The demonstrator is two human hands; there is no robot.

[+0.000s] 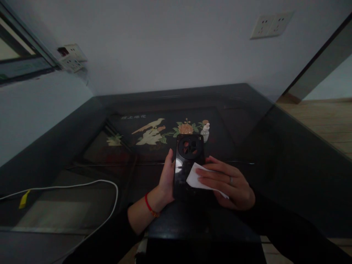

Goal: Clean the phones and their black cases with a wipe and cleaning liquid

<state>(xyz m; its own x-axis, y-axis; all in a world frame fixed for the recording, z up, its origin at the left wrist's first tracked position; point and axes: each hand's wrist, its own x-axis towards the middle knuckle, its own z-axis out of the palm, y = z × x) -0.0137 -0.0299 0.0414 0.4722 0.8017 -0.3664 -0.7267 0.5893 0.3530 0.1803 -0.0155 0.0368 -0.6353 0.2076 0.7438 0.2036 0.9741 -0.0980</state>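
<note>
A black phone case [181,183] with a round camera cutout near its top is held up over the dark table. Skin or table colours show through its holes. My left hand [166,179], with a red cord bracelet [150,205] at the wrist, grips the case along its left edge. A folded white cloth or tissue [194,178] lies against the back of the case, pressed there by the fingers of my right hand [231,181], which wears a ring. Just behind the case's upper right corner stands a small clear bottle [205,134] with a pale top.
The dark glossy table [247,121] carries a bird-and-flower picture [151,134]. A white cable [82,184] with a yellow tag [24,200] curves across the left side. Wall sockets [272,25] are on the back wall, with more sockets [73,58] at the left corner.
</note>
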